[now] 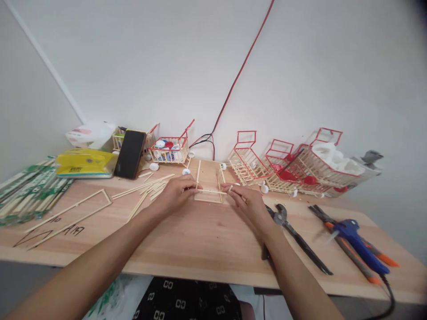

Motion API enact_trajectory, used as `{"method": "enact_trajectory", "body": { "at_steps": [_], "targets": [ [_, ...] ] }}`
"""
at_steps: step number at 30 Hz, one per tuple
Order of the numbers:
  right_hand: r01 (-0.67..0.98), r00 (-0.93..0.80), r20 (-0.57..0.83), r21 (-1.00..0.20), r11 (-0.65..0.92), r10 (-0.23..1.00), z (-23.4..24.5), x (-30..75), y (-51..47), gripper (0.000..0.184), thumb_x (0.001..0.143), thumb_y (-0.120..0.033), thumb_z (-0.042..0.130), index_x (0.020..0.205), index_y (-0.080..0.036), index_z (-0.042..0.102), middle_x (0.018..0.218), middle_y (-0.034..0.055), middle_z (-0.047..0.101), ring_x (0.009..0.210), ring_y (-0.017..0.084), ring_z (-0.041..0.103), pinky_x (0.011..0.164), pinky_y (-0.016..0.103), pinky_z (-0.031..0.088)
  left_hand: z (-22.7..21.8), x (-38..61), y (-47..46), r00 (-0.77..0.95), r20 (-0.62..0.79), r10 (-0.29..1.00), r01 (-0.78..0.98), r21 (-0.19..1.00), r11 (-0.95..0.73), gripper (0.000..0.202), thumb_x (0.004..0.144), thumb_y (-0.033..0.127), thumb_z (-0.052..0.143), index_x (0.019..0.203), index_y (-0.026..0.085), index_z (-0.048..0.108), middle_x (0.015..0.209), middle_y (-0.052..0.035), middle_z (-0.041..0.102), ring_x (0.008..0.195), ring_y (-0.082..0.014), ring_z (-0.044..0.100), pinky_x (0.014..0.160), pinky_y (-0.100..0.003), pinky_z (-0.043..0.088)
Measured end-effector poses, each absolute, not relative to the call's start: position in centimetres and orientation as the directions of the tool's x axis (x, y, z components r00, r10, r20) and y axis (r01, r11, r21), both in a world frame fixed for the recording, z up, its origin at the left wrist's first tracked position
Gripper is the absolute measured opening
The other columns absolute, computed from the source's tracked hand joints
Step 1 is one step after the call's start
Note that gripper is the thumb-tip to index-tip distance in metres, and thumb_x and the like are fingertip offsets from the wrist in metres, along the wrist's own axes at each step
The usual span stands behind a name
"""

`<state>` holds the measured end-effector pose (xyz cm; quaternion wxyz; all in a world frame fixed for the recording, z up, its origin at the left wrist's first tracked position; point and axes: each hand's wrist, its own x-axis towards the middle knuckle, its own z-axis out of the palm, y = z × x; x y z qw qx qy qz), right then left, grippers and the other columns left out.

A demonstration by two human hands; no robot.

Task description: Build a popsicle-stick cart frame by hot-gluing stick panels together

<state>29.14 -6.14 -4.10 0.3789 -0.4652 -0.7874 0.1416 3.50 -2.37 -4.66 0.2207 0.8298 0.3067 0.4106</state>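
Observation:
A small frame of thin wooden sticks lies on the wooden table in front of me, with two long sides running away toward the wall. My left hand is closed, thumb and fingers pinching the frame's near left corner, where a crosswise stick ends. At the near right corner, my right hand pinches the other end, its fingertips around the joint. Whether there is glue at the corners I cannot make out. Left of my left hand several loose sticks are scattered, and another stick frame lies farther left.
Finished stick carts with red trim line the wall. A phone leans beside a yellow pack; bundled sticks lie far left. Black-handled pliers, orange-handled pliers and a blue glue gun occupy the right.

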Motion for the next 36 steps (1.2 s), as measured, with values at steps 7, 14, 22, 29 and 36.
{"method": "enact_trajectory", "body": {
  "at_steps": [7,14,22,29,36],
  "targets": [
    [0.625,-0.279,0.478,-0.568,0.535,0.833,-4.33,29.15,-5.97,0.024,0.093,-0.026,0.049,0.098,-0.024,0.072,0.112,0.0043,0.072,0.105,0.020,0.067,0.094,0.034,0.051,-4.66,3.50,-2.45,0.468,0.547,0.694,0.331,0.620,-0.712,0.015,0.087,0.020,0.058,0.082,0.016,0.071,0.082,-0.0049,0.067,0.078,-0.0155,0.060,0.071,-0.026,0.044],
    [0.621,-0.278,0.479,-0.572,0.536,0.833,-4.07,29.05,-6.14,0.024,0.093,-0.026,0.049,0.098,-0.024,0.073,0.111,0.0049,0.072,0.105,0.020,0.067,0.094,0.035,0.051,-4.57,3.52,-2.51,0.470,0.539,0.699,0.332,0.626,-0.706,0.016,0.088,0.021,0.057,0.084,0.016,0.072,0.082,-0.0052,0.067,0.078,-0.0157,0.059,0.072,-0.027,0.044],
    [0.619,-0.273,0.460,-0.588,0.520,0.845,-4.07,29.07,-6.21,0.025,0.094,-0.028,0.048,0.100,-0.025,0.072,0.113,0.0048,0.071,0.106,0.021,0.066,0.095,0.037,0.051,-4.62,3.50,-2.46,0.472,0.537,0.699,0.324,0.632,-0.704,0.016,0.088,0.021,0.057,0.083,0.016,0.072,0.083,-0.0054,0.067,0.079,-0.0158,0.059,0.073,-0.027,0.044],
    [0.614,-0.275,0.461,-0.591,0.523,0.843,-4.11,29.06,-6.21,0.025,0.093,-0.027,0.048,0.099,-0.023,0.072,0.113,0.0054,0.072,0.107,0.020,0.066,0.096,0.036,0.050,-4.63,3.57,-2.42,0.465,0.536,0.704,0.331,0.633,-0.700,0.016,0.087,0.021,0.057,0.083,0.015,0.071,0.081,-0.0047,0.066,0.076,-0.0150,0.058,0.072,-0.025,0.044],
    [0.620,-0.274,0.474,-0.578,0.531,0.837,-4.11,29.02,-6.18,0.025,0.093,-0.028,0.049,0.102,-0.025,0.072,0.112,0.0053,0.072,0.106,0.021,0.066,0.096,0.037,0.051,-4.66,3.50,-2.42,0.473,0.535,0.700,0.333,0.628,-0.704,0.015,0.088,0.021,0.058,0.085,0.016,0.071,0.082,-0.0049,0.066,0.077,-0.0153,0.058,0.072,-0.026,0.044]
  ]
}}
